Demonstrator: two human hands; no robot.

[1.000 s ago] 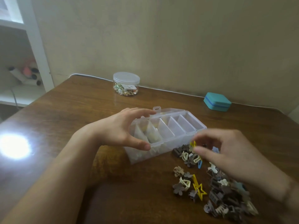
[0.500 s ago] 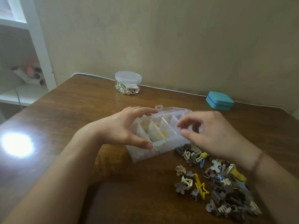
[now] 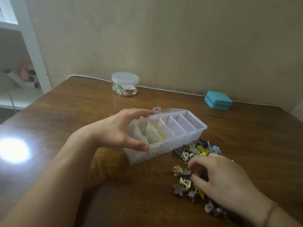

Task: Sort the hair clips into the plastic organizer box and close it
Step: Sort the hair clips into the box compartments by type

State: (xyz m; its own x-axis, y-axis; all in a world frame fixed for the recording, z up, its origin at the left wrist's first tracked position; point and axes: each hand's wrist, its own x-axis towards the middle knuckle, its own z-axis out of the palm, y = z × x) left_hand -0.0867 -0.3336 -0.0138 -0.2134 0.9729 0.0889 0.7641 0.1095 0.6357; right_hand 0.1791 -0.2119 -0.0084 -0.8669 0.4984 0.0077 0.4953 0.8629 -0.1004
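Observation:
A clear plastic organizer box (image 3: pixel 193 130) stands open on the brown table, its several compartments in a row. A yellow star clip (image 3: pixel 161 134) lies in one of the left compartments. My left hand (image 3: pixel 118 131) grips the box's left end, thumb on the front rim, fingers on the back rim. To the right of the box lies a heap of small hair clips (image 3: pixel 193 149) in grey, brown, cream and yellow. My right hand (image 3: pixel 218 176) is down on the loose clips in front, fingertips curled onto a yellow clip (image 3: pixel 200 193); whether they have hold of it I cannot tell.
A round clear jar (image 3: pixel 125 84) with small shiny items stands at the table's back. A teal case (image 3: pixel 218 100) sits at the back right. White shelving (image 3: pixel 31 46) rises at the left. A bright light glare (image 3: pixel 14 149) marks the left tabletop.
My right hand took a yellow clip from the heap to the box, let it go in a left compartment, then came back down onto the loose clips. The left hand stayed on the box.

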